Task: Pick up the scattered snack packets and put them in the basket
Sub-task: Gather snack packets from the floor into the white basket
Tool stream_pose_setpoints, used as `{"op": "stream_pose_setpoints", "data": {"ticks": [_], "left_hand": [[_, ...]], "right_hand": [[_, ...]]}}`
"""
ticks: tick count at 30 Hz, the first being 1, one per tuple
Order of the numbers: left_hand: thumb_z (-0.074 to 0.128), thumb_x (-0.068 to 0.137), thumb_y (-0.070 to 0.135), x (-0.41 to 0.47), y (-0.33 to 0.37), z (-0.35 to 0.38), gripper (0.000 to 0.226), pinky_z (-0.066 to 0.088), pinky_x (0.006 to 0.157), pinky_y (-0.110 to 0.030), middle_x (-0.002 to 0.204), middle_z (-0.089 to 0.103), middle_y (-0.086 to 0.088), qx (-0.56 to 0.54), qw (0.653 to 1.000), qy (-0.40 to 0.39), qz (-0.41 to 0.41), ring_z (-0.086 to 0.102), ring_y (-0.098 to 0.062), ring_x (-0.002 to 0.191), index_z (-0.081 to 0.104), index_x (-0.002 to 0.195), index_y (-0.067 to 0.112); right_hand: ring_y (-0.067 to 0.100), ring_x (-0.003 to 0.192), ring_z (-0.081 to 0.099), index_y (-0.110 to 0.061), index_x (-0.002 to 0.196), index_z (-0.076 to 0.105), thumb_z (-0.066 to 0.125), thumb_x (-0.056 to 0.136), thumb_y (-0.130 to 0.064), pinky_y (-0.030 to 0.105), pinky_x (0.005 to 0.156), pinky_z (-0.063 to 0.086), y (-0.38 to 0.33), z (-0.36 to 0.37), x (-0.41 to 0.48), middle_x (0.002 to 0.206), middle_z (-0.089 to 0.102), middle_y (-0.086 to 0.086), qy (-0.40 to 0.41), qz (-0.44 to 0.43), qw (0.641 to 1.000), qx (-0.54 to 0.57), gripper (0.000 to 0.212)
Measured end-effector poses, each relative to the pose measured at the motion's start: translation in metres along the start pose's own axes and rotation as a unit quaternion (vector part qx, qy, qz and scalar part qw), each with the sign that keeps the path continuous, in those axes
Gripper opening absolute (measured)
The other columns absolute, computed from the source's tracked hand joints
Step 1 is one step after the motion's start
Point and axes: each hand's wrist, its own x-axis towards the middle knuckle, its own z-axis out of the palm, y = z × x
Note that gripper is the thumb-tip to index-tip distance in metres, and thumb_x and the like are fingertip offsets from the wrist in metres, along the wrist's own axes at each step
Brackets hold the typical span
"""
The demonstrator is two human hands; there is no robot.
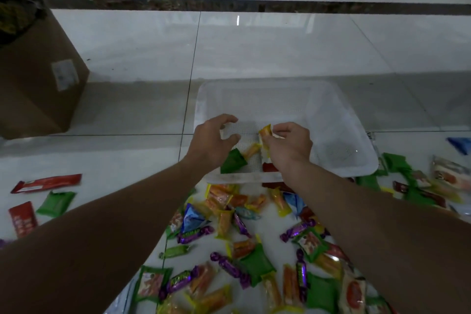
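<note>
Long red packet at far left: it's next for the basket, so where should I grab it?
Pinch the long red packet across its narrow middle, by its two long edges, coming straight down with the nearer left hand. It lies flat on the floor, with nothing overlapping it.

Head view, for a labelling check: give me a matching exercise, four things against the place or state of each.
Things:
1 left hand
2 right hand
3 cardboard box
4 green packet by the left wrist

Places or states:
A lying in the basket
B pinches a yellow-orange packet
C on the floor, far left
D open, holding nothing

Pairs: 1-D, 2-B, 3-C, 4-A.
</note>
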Motion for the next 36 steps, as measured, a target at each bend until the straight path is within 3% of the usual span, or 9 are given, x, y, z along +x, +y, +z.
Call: {"op": "stream_pose_setpoints", "data": {"ticks": [4, 10, 15, 18, 23, 27, 31, 36], "left_hand": [[0.069, 0.086, 0.031, -0.009, -0.007, -0.040, 0.038, 0.041, 0.090, -0.023, 0.127, 0.060, 0.002, 0.000, 1.000, 0.023, 0.003, 0.054, -0.013, 0.116, 0.060, 0.122, 0.029], [0.068, 0.085, 0.033, -0.046, -0.033, -0.125, 0.044, 0.044, 0.099, -0.034, 0.129, 0.058, 0.000, -0.012, 0.993, 0.105, -0.044, 0.054, -0.017, 0.118, 0.057, 0.127, 0.026], [0.066, 0.087, 0.035, -0.091, -0.059, -0.217, 0.046, 0.042, 0.098, -0.031, 0.129, 0.057, -0.002, -0.027, 0.979, 0.183, -0.089, 0.054, -0.019, 0.118, 0.054, 0.129, 0.023], [0.064, 0.087, 0.037, -0.123, -0.075, -0.269, 0.049, 0.042, 0.104, -0.038, 0.131, 0.058, -0.002, -0.020, 0.972, 0.212, -0.102, 0.054, -0.019, 0.120, 0.052, 0.132, 0.022], [0.064, 0.088, 0.036, -0.180, -0.106, -0.328, 0.043, 0.045, 0.096, -0.033, 0.121, 0.059, 0.007, -0.042, 0.945, 0.284, -0.155, 0.055, -0.013, 0.110, 0.056, 0.128, 0.025], [0.063, 0.087, 0.037, -0.218, -0.135, -0.365, 0.042, 0.046, 0.091, -0.033, 0.129, 0.058, -0.002, -0.047, 0.928, 0.312, -0.198, 0.057, -0.018, 0.109, 0.055, 0.128, 0.029], [0.062, 0.088, 0.041, -0.251, -0.166, -0.383, 0.041, 0.047, 0.096, -0.038, 0.133, 0.056, -0.002, -0.030, 0.914, 0.330, -0.234, 0.056, -0.021, 0.113, 0.056, 0.127, 0.031], [0.062, 0.087, 0.041, -0.286, -0.215, -0.372, 0.045, 0.043, 0.102, -0.043, 0.134, 0.055, -0.004, -0.022, 0.908, 0.307, -0.285, 0.051, -0.020, 0.120, 0.055, 0.130, 0.030]], "right_hand": [[0.016, 0.114, 0.055, -0.018, 0.131, 0.055, 0.059, 0.093, -0.015, 0.014, 0.085, 0.036, -0.010, 0.008, -0.019, 0.133, 0.055, 0.003, -0.002, -0.040, 0.998, -0.051, 0.038], [0.020, 0.123, 0.051, -0.024, 0.140, 0.045, 0.055, 0.095, -0.026, 0.031, 0.103, 0.042, -0.041, 0.045, -0.070, 0.142, 0.049, 0.002, -0.070, -0.128, 0.985, -0.089, 0.046], [0.018, 0.118, 0.053, -0.021, 0.140, 0.044, 0.059, 0.093, -0.033, 0.028, 0.096, 0.043, -0.082, 0.096, -0.129, 0.139, 0.050, 0.001, -0.157, -0.179, 0.968, -0.076, 0.050], [0.017, 0.116, 0.054, -0.022, 0.138, 0.045, 0.060, 0.092, -0.036, 0.030, 0.095, 0.044, -0.106, 0.133, -0.162, 0.137, 0.051, 0.001, -0.190, -0.191, 0.961, -0.069, 0.051], [0.020, 0.118, 0.053, -0.025, 0.136, 0.048, 0.064, 0.088, -0.041, 0.032, 0.100, 0.043, -0.129, 0.197, -0.223, 0.137, 0.052, 0.002, -0.250, -0.218, 0.940, -0.076, 0.054], [0.022, 0.123, 0.050, -0.025, 0.136, 0.049, 0.065, 0.086, -0.042, 0.031, 0.103, 0.040, -0.135, 0.237, -0.265, 0.138, 0.052, 0.004, -0.299, -0.246, 0.916, -0.108, 0.055], [0.020, 0.124, 0.050, -0.026, 0.137, 0.049, 0.066, 0.085, -0.043, 0.028, 0.100, 0.038, -0.131, 0.272, -0.301, 0.138, 0.052, 0.001, -0.339, -0.263, 0.892, -0.146, 0.057], [0.021, 0.122, 0.051, -0.033, 0.134, 0.047, 0.065, 0.083, -0.049, 0.042, 0.104, 0.042, -0.103, 0.309, -0.329, 0.140, 0.049, 0.000, -0.379, -0.242, 0.875, -0.181, 0.056]]}}
